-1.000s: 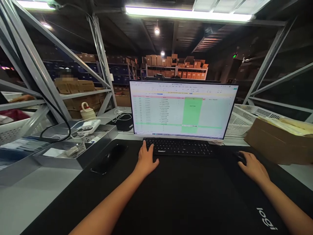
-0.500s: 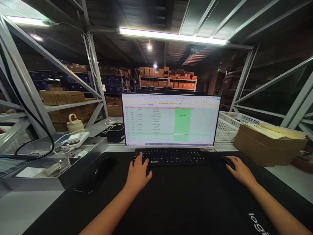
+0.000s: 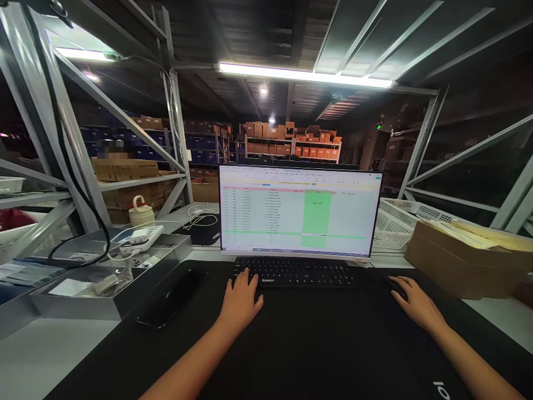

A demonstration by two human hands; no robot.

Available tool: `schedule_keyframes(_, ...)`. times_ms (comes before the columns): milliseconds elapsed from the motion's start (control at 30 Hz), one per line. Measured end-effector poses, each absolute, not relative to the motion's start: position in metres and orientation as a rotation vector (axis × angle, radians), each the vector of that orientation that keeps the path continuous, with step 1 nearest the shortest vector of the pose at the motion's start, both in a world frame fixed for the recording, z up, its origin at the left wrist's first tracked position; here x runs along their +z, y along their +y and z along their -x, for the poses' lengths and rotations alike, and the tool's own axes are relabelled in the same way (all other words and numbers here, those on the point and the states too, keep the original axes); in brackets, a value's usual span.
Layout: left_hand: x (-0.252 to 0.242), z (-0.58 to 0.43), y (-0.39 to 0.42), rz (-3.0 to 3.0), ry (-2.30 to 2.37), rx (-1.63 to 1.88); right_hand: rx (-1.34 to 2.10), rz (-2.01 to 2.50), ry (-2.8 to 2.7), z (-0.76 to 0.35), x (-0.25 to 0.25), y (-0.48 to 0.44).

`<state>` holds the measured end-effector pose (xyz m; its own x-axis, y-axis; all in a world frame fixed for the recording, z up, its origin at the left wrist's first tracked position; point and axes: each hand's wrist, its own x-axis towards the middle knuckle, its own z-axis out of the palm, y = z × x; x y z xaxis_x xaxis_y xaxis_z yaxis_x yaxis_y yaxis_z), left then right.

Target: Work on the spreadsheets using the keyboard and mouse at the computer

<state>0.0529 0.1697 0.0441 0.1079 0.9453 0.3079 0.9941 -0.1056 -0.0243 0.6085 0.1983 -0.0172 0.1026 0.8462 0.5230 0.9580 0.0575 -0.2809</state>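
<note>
My left hand [image 3: 240, 300] rests with fingers spread at the left end of a black keyboard [image 3: 300, 273], its fingertips on the lower keys. Over at the right, my right hand [image 3: 418, 303] curls around a dark computer mouse [image 3: 395, 286], which is mostly covered by the fingers. Behind the keyboard stands a monitor [image 3: 275, 216] with a spreadsheet on it; one column is green and one row is highlighted. A large black desk mat [image 3: 308, 344] lies beneath both hands. To the left of my left hand lies a black phone [image 3: 172, 297], screen up.
At left, a grey tray [image 3: 150, 278] holds a power strip [image 3: 139, 239] and plastic bags. A cream jug [image 3: 140, 214] stands behind it. On the right are a cardboard box [image 3: 453, 261] of papers and white baskets [image 3: 391, 228]. Metal shelf frames [image 3: 177, 133] border the desk.
The whole view has shifted slightly, so the scene sits a little lower and farther right. My left hand stays at the keyboard and my right hand on the mouse.
</note>
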Motion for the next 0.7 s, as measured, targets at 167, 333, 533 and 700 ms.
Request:
schedule_keyframes(167,0.0495,-0.0549,0.1679,2.181,-1.946,-0.266,-0.237,1.823,-1.756,-0.6130,-0.0209,0.2006)
schedule_keyframes(333,0.0507,-0.0555,0.1680,2.178,-1.950,-0.231,-0.251,1.790,-1.764,-0.6136,-0.0205,0.2005)
schedule_keyframes(533,0.0483,-0.0542,0.1698,2.181,-1.937,-0.269,-0.260,1.818,-1.737,-0.6114,-0.0200,0.1996)
schedule_keyframes(700,0.0465,-0.0546,0.1696,2.178,-1.926,-0.271,-0.243,1.801,-1.767,-0.6123,-0.0193,0.1982)
